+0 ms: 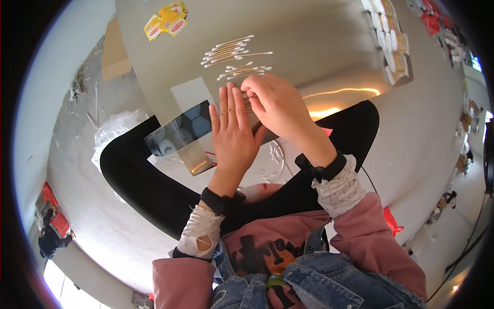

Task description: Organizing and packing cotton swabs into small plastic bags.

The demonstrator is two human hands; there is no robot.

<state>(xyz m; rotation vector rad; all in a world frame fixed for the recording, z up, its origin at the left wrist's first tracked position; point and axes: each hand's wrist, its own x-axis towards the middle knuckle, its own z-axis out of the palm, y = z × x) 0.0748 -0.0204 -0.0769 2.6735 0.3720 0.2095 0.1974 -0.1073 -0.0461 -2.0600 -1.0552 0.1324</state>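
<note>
My left hand (234, 136) lies flat with fingers stretched out, palm down at the near edge of the table. Beside it my right hand (280, 103) is closed, thumb and fingers curled around thin sticks that look like cotton swabs (247, 102); their ends are mostly hidden. Just beyond the hands, two loose groups of cotton swabs (225, 50) with white tips lie on the table. A clear plastic bag with a blue-grey pattern (193, 123) sits left of my left hand, and a pale sheet (191, 91) lies behind it.
Yellow and white packets (167, 21) form a small pile at the table's far left. Stacked white and yellow packs (393, 44) line the far right edge. A black curved support (139, 180) surrounds the near side. Clear plastic wrapping (116, 134) lies at left.
</note>
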